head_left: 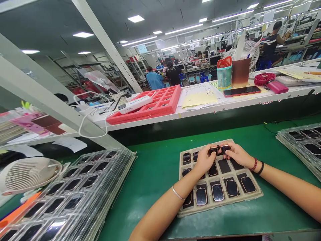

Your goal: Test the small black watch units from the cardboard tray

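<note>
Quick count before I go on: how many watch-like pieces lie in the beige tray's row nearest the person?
5, left to right: first piece, partly hidden by the left forearm; second piece; third piece; fourth piece; fifth piece, at the right end.

A tray [220, 205] of watch units [218, 192] lies on the counter [150, 187] between its front and rear edges. Over the tray's rear half, the left hand [206, 158] and right hand [234, 153] each hold a watch unit [213, 151]; whether another piece lies between is hard to tell. One tray stack [111, 180] stands left, a second stack [296, 151] right. Behind runs a shelf [195, 114]: compartment tray [140, 116] at left, papers [200, 95] mid-length, phone [242, 91] at its front edge farther right.
</note>
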